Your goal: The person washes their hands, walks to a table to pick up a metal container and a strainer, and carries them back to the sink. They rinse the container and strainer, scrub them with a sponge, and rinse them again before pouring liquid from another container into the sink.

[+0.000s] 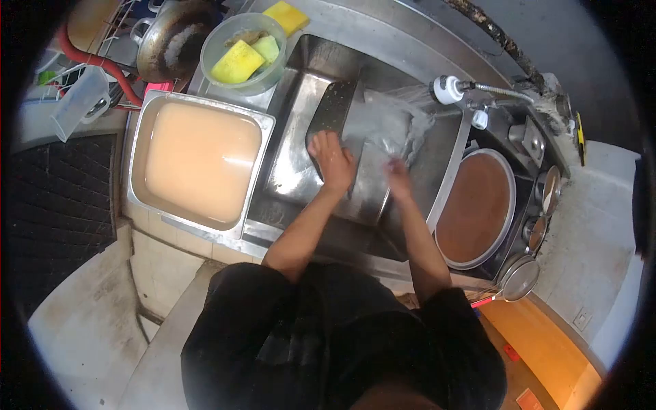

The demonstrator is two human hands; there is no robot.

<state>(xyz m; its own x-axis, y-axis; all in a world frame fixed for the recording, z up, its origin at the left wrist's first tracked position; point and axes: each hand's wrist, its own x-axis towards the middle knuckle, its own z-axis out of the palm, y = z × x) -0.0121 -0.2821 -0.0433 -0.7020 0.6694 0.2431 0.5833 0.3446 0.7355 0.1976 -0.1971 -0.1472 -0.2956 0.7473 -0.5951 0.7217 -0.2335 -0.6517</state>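
In the head view, a metal tray (372, 140) is seen tilted in the sink (294, 171), at the centre of the frame, with water thrown over it from the spray head (447, 89) at 2 o'clock. The left hand (333, 164) is pressed on the tray's near-left part. Whether its grip is closed round the rim cannot be told. The right hand (398, 176), just at 3 o'clock of the left, is blurred, so its grip cannot be told either.

The tray is judged stiff, light and slippery when wet, and is best taken by its raised rims. A pan of beige liquid (201, 160) is seen at 9 o'clock, a bowl of sponges (244, 51) at 11 and a round brown pan (475, 208) at 4.
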